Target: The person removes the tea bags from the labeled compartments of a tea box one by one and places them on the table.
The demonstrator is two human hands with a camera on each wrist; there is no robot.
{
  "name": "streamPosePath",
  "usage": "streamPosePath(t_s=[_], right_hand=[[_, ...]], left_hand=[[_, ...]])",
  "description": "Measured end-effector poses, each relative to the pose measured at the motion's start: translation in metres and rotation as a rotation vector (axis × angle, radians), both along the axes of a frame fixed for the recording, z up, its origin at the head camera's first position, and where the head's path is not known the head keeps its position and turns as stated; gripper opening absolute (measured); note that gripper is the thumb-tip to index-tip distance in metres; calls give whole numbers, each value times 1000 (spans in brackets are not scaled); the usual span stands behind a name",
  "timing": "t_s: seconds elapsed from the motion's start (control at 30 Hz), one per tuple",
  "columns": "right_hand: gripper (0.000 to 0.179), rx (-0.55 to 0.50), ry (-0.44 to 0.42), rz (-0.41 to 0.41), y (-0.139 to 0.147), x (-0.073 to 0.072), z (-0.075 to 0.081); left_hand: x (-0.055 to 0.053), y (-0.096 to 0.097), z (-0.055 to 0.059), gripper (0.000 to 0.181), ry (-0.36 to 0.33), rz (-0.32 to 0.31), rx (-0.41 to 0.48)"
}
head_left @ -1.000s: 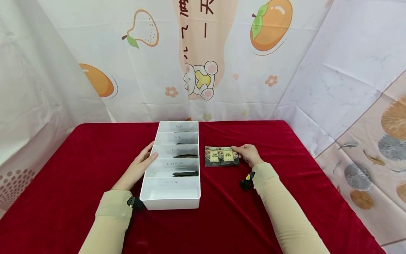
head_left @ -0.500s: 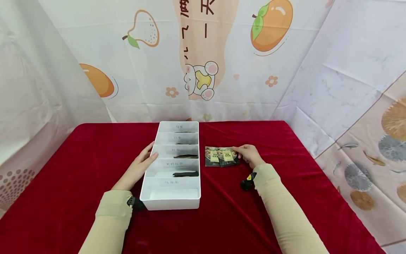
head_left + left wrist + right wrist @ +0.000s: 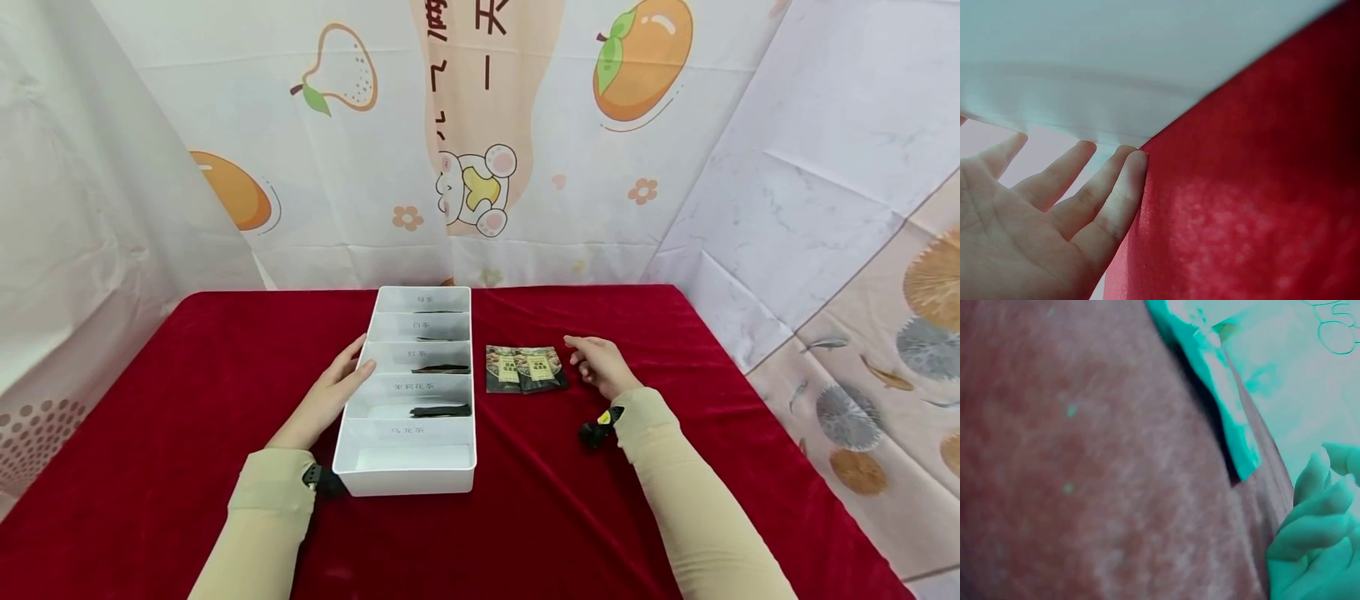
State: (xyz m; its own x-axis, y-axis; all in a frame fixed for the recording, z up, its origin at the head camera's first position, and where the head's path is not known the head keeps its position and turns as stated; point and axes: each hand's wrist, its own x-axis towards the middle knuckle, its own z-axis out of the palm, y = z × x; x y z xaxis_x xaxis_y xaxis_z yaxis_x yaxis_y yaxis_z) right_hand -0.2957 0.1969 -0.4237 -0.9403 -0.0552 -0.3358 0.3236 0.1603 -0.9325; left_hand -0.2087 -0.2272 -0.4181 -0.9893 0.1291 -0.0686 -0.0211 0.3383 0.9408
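Observation:
A long white divided box (image 3: pixel 405 482) stands on the red cloth, with labels on its compartment walls. Dark flat packets (image 3: pixel 440 411) lie in several of its compartments; the nearest one holds none. Against the box's left side rests my left hand (image 3: pixel 330 396), its extended fingers (image 3: pixel 1125 187) touching the wall in the left wrist view. Two dark sachets with yellow labels (image 3: pixel 538 367) lie side by side, slightly overlapping, right of the box. Just right of them hovers my right hand (image 3: pixel 602 365), loosely curled and holding nothing; the right wrist view shows its fingers (image 3: pixel 1316 531) apart from a sachet edge (image 3: pixel 1235 431).
Red velvet cloth (image 3: pixel 525 517) covers the table. Behind it hangs a white curtain (image 3: pixel 322 200) printed with fruit, and another patterned curtain (image 3: pixel 847 333) runs along the right side. Small dark cameras sit at both wrists.
My right hand has let go of the right sachet and drawn a little to the right. The sachets stay on the cloth. My left hand stays at the box.

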Motion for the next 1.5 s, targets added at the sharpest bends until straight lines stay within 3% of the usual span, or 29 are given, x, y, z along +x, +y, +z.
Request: streamPosePath(t_s=[0.3, 0.63, 0.9, 1.17, 1.5], right_hand=[[49, -9, 10, -25, -4, 1, 10], [47, -41, 61, 67, -28, 13, 17], [27, -63, 103, 176, -57, 29, 33], [25, -68, 187, 249, -82, 52, 48], [25, -41, 238, 351, -102, 77, 53]], left_hand=[[-1, 0, 1, 67, 2, -6, 5], [0, 1, 2, 66, -3, -3, -11], [0, 0, 1, 67, -17, 7, -14], [0, 0, 0, 67, -19, 10, -5], [2, 1, 1, 69, -23, 10, -13]])
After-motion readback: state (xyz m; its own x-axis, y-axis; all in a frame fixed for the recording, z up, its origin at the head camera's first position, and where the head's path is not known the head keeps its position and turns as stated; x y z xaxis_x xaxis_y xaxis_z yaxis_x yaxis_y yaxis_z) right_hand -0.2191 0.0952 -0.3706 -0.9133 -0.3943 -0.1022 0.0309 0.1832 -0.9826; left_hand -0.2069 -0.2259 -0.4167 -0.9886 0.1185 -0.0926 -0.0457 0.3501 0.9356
